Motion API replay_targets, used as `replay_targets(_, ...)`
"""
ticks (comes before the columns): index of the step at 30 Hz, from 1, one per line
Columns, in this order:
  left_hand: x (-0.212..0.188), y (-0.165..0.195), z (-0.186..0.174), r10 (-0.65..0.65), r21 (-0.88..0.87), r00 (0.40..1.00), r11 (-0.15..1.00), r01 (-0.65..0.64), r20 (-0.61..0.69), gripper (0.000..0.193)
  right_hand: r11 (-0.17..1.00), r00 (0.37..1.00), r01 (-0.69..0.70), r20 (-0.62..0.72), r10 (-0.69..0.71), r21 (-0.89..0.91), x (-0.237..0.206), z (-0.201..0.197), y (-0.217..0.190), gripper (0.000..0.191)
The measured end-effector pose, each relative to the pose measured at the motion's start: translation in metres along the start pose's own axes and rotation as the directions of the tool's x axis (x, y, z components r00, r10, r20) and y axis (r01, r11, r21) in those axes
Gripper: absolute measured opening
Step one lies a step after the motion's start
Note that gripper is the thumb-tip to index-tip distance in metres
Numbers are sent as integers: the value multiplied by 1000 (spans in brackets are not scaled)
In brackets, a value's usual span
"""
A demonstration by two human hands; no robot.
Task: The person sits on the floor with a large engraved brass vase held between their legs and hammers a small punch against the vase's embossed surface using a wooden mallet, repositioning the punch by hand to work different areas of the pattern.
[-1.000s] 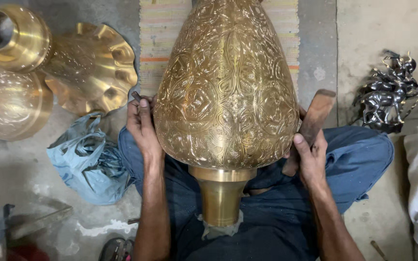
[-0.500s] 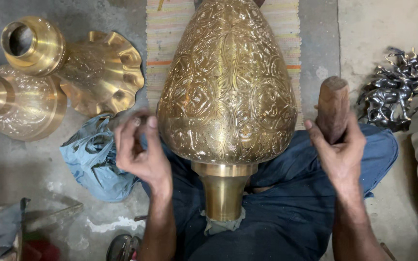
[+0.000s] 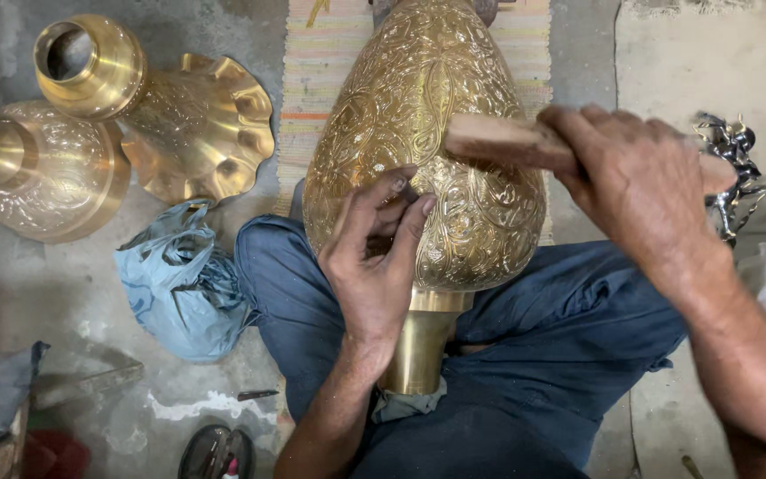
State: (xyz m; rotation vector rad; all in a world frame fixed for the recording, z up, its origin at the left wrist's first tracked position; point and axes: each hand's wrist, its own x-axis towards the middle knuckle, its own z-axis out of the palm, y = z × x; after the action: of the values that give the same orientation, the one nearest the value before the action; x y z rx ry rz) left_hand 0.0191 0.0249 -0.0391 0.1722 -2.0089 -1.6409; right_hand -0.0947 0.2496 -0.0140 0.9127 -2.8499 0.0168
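— What is the big shiny thing in the middle?

— It is a big brass vase (image 3: 423,133) with swirly patterns cut all over it. It lies across the person's lap, on the blue trousers (image 3: 534,355). Its thin neck points toward the person, and its fat part lies out over a striped mat (image 3: 321,62) on the floor.

— What is the left hand (image 3: 374,257) doing?

— It rests on the lower side of the vase. Its fingers (image 3: 414,217) are pinched close together. They seem to hold something small against the brass, but I cannot tell what it is.

— And the right hand (image 3: 640,186)?

— Its fingers are wrapped tight around a wooden mallet (image 3: 503,142). The mallet's flat end is over the vase, just beside the left fingers.

— What else is there?

— Two more brass pieces lie on the floor to the left. One is a fluted brass vase (image 3: 161,111) with a wavy edge. The other is a round brass piece (image 3: 37,177). A crumpled blue plastic bag (image 3: 179,279) sits near the person's knee. A pile of shiny metal scraps (image 3: 738,173) is on the right.
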Motion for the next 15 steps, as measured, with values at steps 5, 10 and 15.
replay_targets(5,-3,1,4,-33,-17,999,999,32,-40,32,939,927,344,-164,-337,14,40,-30,1,46)
replay_targets(10,-6,-4,8,49,79,995,996,-42,-82,32,903,901,424,-71,-428,-71,72,-65,-6,50)
replay_targets(15,-6,-10,8,36,33,996,999,-33,-83,32,865,873,437,-117,-474,-245,86,-85,-11,32)
